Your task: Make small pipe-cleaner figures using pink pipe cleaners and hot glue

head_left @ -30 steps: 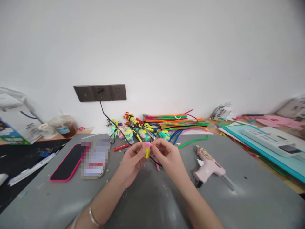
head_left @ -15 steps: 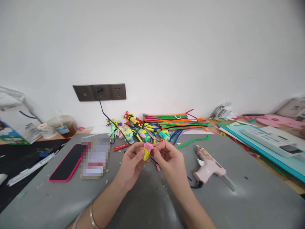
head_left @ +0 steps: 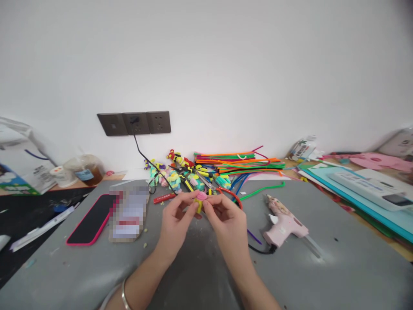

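Between the fingertips of both hands is a small pipe-cleaner piece (head_left: 201,196), pink on top and yellow below. My left hand (head_left: 176,221) is closed on its left side, with thumb and forefinger pinching it. From the right, my right hand (head_left: 227,217) pinches the same piece, its other fingers curled behind. Much of the yellow part is covered by fingers. Beyond the hands lies a heap of small fuzzy figures (head_left: 174,181) mixed with pliers and scissors (head_left: 206,183). A pink glue gun (head_left: 284,224) rests on the grey mat right of my right hand.
Bundles of coloured pipe cleaners (head_left: 238,161) lie by the wall. A phone with a pink edge (head_left: 90,219) and a blurred-out flat item (head_left: 129,215) are on the left. A black cord runs from the wall socket (head_left: 137,124). Stacked folders (head_left: 361,193) fill the right side.
Both hands have drawn slightly closer together around the piece, and its pink top has tilted. More of the red pipe cleaner behind my right hand shows.
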A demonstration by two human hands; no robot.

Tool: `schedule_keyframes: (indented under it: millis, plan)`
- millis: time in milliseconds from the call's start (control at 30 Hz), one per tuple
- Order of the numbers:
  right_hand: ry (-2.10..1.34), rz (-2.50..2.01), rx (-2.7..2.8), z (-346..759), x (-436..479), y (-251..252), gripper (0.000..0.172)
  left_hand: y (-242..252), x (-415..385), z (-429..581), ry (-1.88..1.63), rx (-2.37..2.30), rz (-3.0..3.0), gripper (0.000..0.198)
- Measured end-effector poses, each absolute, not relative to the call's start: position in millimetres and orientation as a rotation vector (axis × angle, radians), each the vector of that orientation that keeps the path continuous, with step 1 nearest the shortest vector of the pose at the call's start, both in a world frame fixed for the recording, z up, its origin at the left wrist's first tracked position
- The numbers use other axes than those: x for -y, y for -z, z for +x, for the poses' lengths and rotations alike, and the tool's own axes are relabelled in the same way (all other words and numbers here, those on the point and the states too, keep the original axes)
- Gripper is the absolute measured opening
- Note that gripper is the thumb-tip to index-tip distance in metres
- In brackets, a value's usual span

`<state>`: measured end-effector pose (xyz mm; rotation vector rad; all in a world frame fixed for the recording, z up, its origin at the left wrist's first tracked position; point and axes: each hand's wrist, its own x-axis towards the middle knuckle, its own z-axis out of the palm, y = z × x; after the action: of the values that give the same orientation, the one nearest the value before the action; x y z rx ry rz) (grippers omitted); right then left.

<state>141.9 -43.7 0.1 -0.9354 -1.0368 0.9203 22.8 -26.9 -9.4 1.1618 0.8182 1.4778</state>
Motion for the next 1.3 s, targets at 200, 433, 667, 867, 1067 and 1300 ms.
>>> schedule_keyframes:
  millis: [200, 433, 667, 867, 1067, 1300]
  plan:
    - [-0.906, -0.971, 1.04, 144, 43, 1, 0.016, 19, 24, 17, -1.535, -0.854, 1.57, 0.03]
    - [-0.934, -1.008, 1.124, 149, 44, 1, 0.017, 17, 21, 15, -1.497, -0.99, 1.714, 0.025]
    - [-0.892, -1.108, 1.337, 169, 45, 5, 0.022, 14, 18, 14, -1.305, -0.997, 1.381, 0.026]
    - [-0.746, -1.079, 1.425, 193, 38, 5, 0.014, 11, 16, 15, -1.108, -0.89, 1.079, 0.037]
    - [-0.924, -0.953, 1.607, 205, 32, 3, 0.022, 6, 19, 17, -0.949, -0.798, 0.996, 0.037]
    - [-1.181, -0.927, 1.616, 209, 32, 5, 0.019, 10, 21, 16, -0.842, -0.768, 0.974, 0.032]
